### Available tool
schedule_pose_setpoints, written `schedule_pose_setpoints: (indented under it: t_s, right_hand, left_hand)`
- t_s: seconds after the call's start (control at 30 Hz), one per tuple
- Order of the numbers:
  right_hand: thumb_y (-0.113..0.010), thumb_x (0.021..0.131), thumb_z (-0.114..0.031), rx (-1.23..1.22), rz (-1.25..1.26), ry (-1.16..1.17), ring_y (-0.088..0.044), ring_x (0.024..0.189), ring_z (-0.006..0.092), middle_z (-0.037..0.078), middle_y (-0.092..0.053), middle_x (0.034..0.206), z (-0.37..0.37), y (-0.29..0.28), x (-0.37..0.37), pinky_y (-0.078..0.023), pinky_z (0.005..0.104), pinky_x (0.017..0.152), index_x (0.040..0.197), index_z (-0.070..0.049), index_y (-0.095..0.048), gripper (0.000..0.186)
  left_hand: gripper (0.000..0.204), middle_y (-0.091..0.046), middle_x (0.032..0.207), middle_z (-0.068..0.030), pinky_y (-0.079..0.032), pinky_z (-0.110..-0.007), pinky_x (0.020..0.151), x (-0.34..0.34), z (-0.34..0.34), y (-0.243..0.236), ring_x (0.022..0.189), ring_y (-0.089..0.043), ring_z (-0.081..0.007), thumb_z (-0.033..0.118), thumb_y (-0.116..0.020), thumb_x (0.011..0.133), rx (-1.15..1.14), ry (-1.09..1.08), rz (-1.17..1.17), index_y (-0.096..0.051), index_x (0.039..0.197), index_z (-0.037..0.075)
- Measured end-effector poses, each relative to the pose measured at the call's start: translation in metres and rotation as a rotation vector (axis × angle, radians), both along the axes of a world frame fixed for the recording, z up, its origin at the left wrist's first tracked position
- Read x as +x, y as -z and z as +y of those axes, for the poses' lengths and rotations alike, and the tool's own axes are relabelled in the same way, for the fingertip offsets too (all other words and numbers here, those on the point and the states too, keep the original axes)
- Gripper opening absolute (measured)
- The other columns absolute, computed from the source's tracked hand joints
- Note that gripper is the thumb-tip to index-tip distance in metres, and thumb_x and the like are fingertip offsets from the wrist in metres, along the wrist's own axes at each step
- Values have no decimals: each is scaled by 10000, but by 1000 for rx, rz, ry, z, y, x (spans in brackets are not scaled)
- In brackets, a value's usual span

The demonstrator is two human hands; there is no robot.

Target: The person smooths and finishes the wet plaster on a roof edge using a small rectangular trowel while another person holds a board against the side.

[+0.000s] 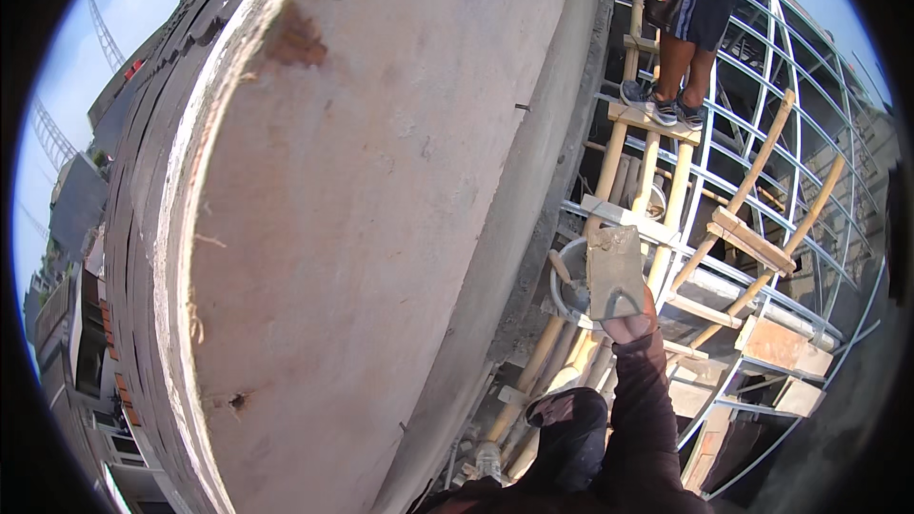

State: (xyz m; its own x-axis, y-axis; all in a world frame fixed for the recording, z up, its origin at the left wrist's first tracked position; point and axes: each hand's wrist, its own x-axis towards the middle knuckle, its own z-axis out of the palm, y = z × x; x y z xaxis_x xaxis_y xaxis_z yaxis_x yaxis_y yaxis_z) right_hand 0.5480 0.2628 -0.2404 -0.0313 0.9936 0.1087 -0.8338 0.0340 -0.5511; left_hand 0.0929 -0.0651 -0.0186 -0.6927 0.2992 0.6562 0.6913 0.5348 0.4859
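My right hand (632, 326) comes up from the lower right in a dark sleeve, its fingers closed round the near end of a plastering float (614, 266). The float is a flat, rectangular grey plate smeared with mortar, held with its face up; any grip beneath it is hidden. Just to its left and below is a pale bucket (561, 287), partly covered by the float. A tool with a rounded wooden handle (560, 265) leans in that bucket. A broad, pinkish-grey plastered wall (371, 162) rises at my left. My left hand is out of view.
Bamboo scaffold poles (679, 195) with wooden planks (628, 218) run away at the right. Farther along, another person's shoes (657, 105) stand on a crosspiece. A metal roof frame (809, 162) spreads beyond. Dark roof tiles (143, 219) edge the wall's left; my knee (571, 428) is below.
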Motion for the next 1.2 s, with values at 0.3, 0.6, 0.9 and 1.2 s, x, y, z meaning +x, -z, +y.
schedule_pose_setpoints:
  t_s: [0.3, 0.6, 0.9, 1.2]
  right_hand:
    - [-706, 962, -499, 523, -34, -77, -653, 1249, 387, 206, -590, 1471, -42, -241, -125, -546, 620, 1053, 1587, -49, -425, 820]
    - [-701, 925, -119, 1308, -872, 201, -619, 1226, 189, 160, -598, 1342, -73, -351, -256, -479, 330, 1063, 1436, 99, -458, 607]
    - [-713, 907, -134, 990, -672, -142, -575, 1210, 168, 108, -583, 1326, -78, -344, -240, -455, 305, 1051, 1440, 67, -504, 607]
    - [-697, 909, -99, 1088, -612, -183, -536, 1261, 183, 127, -564, 1394, -75, -344, -246, -404, 327, 1114, 1461, 97, -471, 628]
  left_hand:
    - [559, -613, 1409, -217, -456, -514, 1157, -7, -35, 12, 1310, -572, -357, 433, -559, 1092, 150, 259, -129, -616, 1373, -48]
    - [544, -620, 1370, -178, -509, -479, 1082, -15, -47, -5, 1219, -625, -342, 408, -665, 1039, 515, 571, -868, -612, 1359, -29]
    - [464, -685, 1280, -135, -501, -375, 1004, -38, 88, -123, 1185, -653, -212, 349, -475, 1129, 139, 1543, -1211, -582, 1378, -27]
    - [524, -623, 1440, -164, -505, -461, 1080, -25, 169, -112, 1266, -644, -280, 348, -453, 1141, -4, 2228, -1719, -471, 1529, -5]
